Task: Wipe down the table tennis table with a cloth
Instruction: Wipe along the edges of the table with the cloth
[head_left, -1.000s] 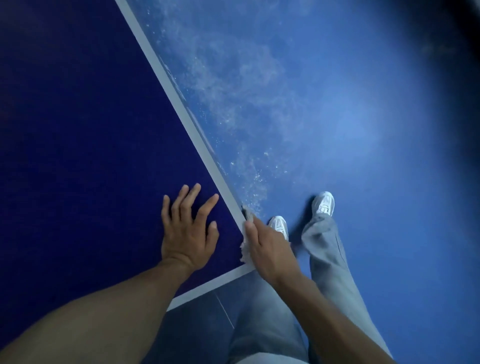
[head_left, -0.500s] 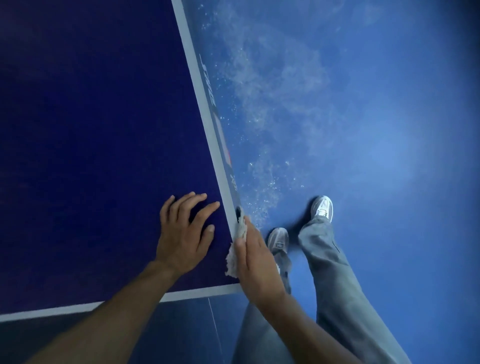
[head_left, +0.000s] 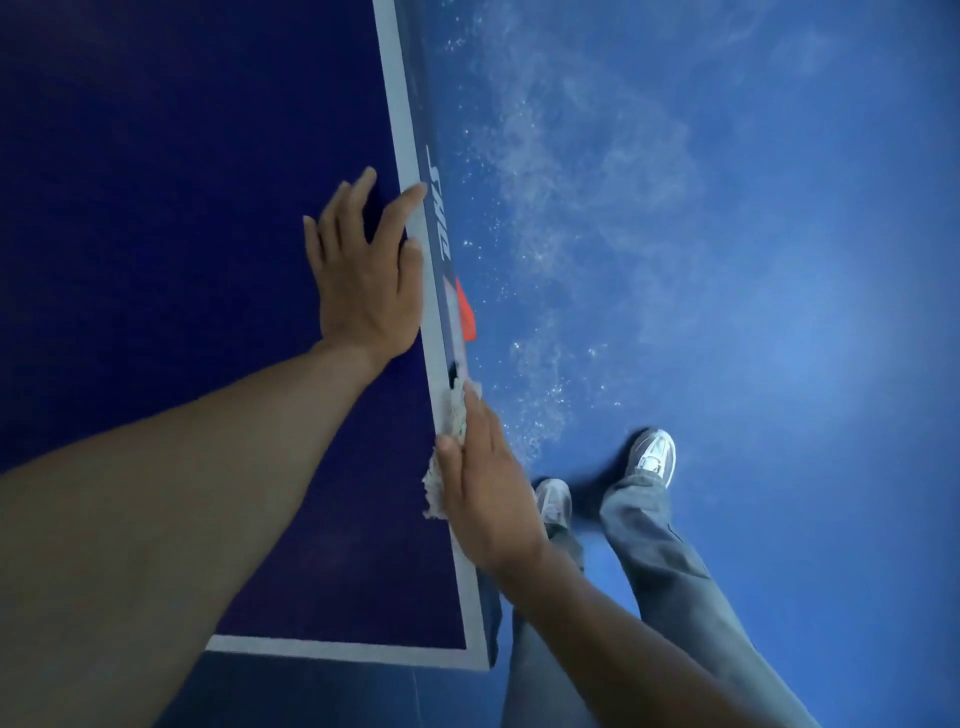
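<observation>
My left grip (head_left: 363, 291) lies flat, fingers spread, on the dark blue, white-lined table tennis table (head_left: 156, 208) by its side edge. On that edge sits the ragged white cloth (head_left: 453, 415) — my right grip (head_left: 488, 499) presses it there, fingers straight.

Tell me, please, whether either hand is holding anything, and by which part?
The right hand presses the middle of a white cloth against the side edge of the table with straight fingers. The left hand rests flat on top, holding nothing.
</observation>
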